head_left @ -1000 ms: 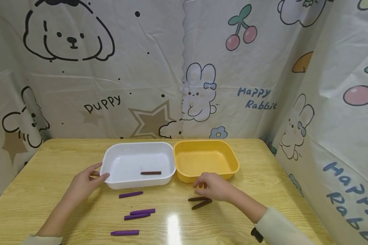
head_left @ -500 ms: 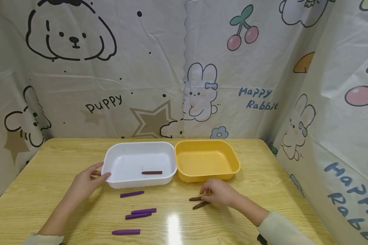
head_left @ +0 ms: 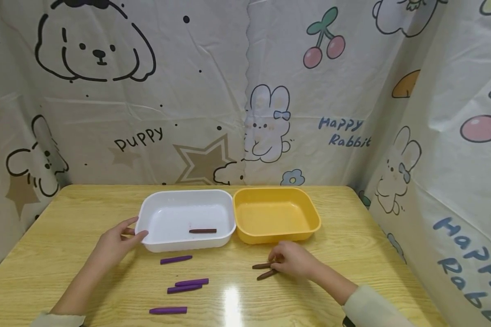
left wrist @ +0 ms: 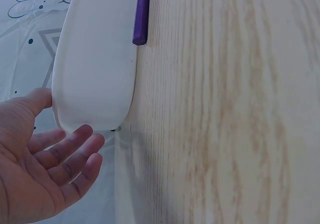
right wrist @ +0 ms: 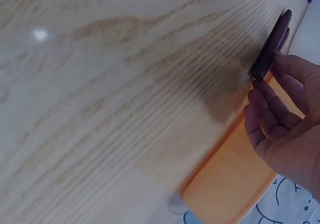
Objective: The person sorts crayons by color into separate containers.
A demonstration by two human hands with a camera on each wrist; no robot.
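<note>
Right hand (head_left: 294, 260) down at brown crayon pair, left hand (head_left: 115, 241) on white tray (head_left: 172, 247).
Right has dropped from just above the pair to their right ends, thumb and fingertips pinching nearer brown crayon (right wrist: 270, 49); firmness can't tell. Probably pick-up stage, no clear lift showing. Farther brown crayon (head_left: 260, 266) lies beside it, in front of yellow tray (head_left: 278, 238); third brown crayon (head_left: 202, 231) inside white tray. Left thumb over rim, fingers against end, unchanged. Four purple crayons (head_left: 176, 260) untouched.

Soft light leaves white glare on the table (head_left: 348, 231), while both wrist views look dimmer and hazier
</note>
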